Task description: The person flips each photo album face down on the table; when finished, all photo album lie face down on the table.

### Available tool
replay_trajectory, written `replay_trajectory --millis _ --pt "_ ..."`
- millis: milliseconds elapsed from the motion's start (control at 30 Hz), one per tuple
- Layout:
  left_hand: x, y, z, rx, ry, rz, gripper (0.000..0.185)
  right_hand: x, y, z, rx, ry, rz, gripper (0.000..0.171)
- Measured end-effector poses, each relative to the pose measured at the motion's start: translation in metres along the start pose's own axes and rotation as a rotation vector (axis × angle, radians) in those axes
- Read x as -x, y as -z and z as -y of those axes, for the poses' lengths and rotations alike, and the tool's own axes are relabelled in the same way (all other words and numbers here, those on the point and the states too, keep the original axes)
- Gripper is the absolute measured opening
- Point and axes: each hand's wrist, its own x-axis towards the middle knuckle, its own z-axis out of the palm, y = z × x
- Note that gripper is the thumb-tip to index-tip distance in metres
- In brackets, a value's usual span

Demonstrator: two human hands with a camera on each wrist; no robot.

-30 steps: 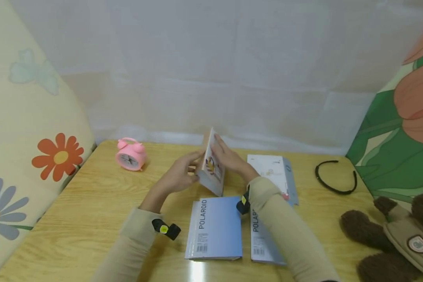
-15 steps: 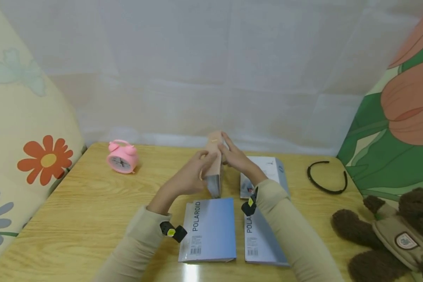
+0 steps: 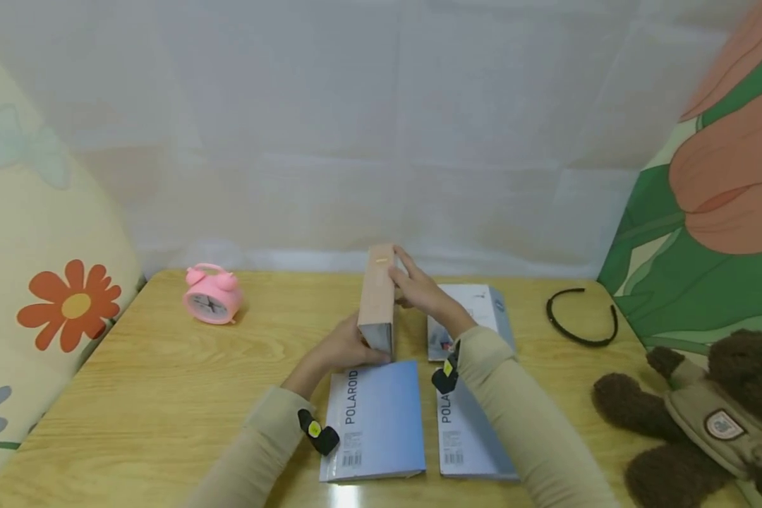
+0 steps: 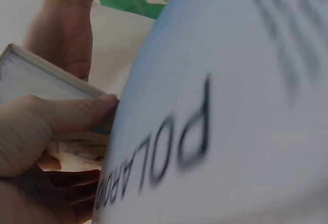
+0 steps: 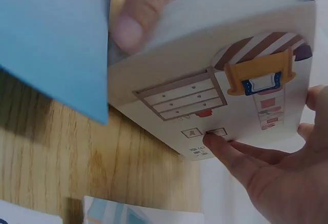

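Observation:
A thick album [image 3: 376,293] with a pink spine stands on edge on the table, spine facing up. Furniture drawings decorate its pale cover [image 5: 246,96] in the right wrist view. My left hand [image 3: 343,346] grips its near end, with the thumb [image 4: 84,112] across the page edges in the left wrist view. On the right face, towards the far end, my right hand [image 3: 419,289] holds it, fingertips against the cover. Just in front lies a blue-white POLAROID album [image 3: 390,427]. A second POLAROID album [image 3: 470,437] lies to its right, partly under the right forearm.
A white album [image 3: 479,303] lies behind the second POLAROID album, right of the right hand. At the back left stands a pink alarm clock [image 3: 212,296]. A black headband [image 3: 552,321] and a brown plush toy [image 3: 692,423] are on the right. A white cloth [image 3: 292,176] hangs behind.
The pink-spined album has turned from a tilt showing its cover to spine up. My left hand has slid from its left side to the near end. The view has shifted slightly.

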Motion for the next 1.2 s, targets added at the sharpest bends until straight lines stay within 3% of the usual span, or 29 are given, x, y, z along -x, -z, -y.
replay_trajectory --millis 100,200,300,400,533,667,800,900,1033,1200 --pt "0.001 -0.005 -0.001 -0.028 0.014 -0.033 0.091 -0.001 -0.004 -0.003 -0.115 -0.006 -0.011 0.06" --pt "0.002 -0.005 -0.004 -0.006 0.035 -0.038 0.101 -0.001 -0.005 -0.006 -0.228 -0.015 -0.022 0.058" --pt "0.004 0.002 -0.006 -0.013 0.081 -0.041 0.111 -0.002 -0.005 -0.007 -0.257 -0.026 -0.053 0.058" --pt "0.008 0.01 -0.006 -0.103 0.094 -0.055 0.108 -0.001 -0.005 -0.01 -0.119 -0.027 -0.12 0.06" --pt "0.013 0.017 -0.003 -0.297 0.1 -0.071 0.097 0.0 -0.007 -0.017 0.236 -0.023 -0.199 0.06" --pt "0.014 0.019 0.003 -0.53 0.143 -0.038 0.088 0.001 -0.011 -0.026 0.46 -0.068 -0.152 0.055" --pt "0.013 0.014 0.004 -0.696 0.157 0.001 0.081 0.005 -0.014 -0.037 0.555 -0.116 -0.096 0.05" --pt "0.012 0.011 0.002 -0.729 0.166 0.003 0.079 0.007 -0.016 -0.043 0.581 -0.102 -0.089 0.05" --pt "0.018 0.016 -0.007 -0.653 0.185 0.014 0.083 0.016 -0.013 -0.04 0.563 -0.054 -0.092 0.055" --pt "0.028 0.03 -0.033 -0.603 0.134 -0.071 0.079 0.043 -0.001 -0.022 0.738 -0.024 -0.2 0.056"
